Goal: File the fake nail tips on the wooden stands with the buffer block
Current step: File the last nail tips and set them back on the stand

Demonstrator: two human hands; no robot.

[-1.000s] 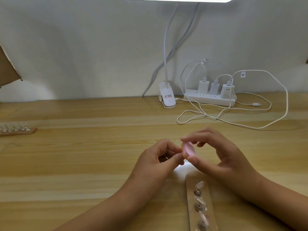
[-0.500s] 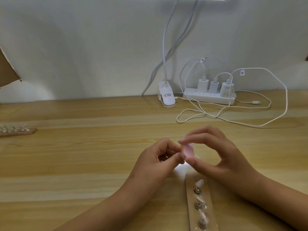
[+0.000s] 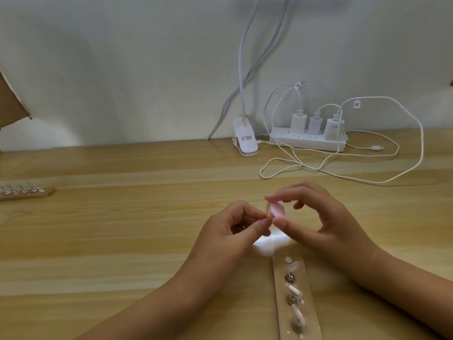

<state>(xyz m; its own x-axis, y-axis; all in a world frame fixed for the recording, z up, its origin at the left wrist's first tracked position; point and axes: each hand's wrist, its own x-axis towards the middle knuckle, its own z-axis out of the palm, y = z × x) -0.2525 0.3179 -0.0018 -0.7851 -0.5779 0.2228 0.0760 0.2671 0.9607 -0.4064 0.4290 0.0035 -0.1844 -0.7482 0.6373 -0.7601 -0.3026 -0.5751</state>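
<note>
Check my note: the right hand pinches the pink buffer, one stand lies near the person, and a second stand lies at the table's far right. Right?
One slip: the head view shows the second stand at the table's far left, not right. The right hand does pinch the pink buffer, and one stand lies near the person.

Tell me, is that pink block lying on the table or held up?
Held up. The right hand pinches the buffer block between thumb and forefinger, clear above the table.
</note>
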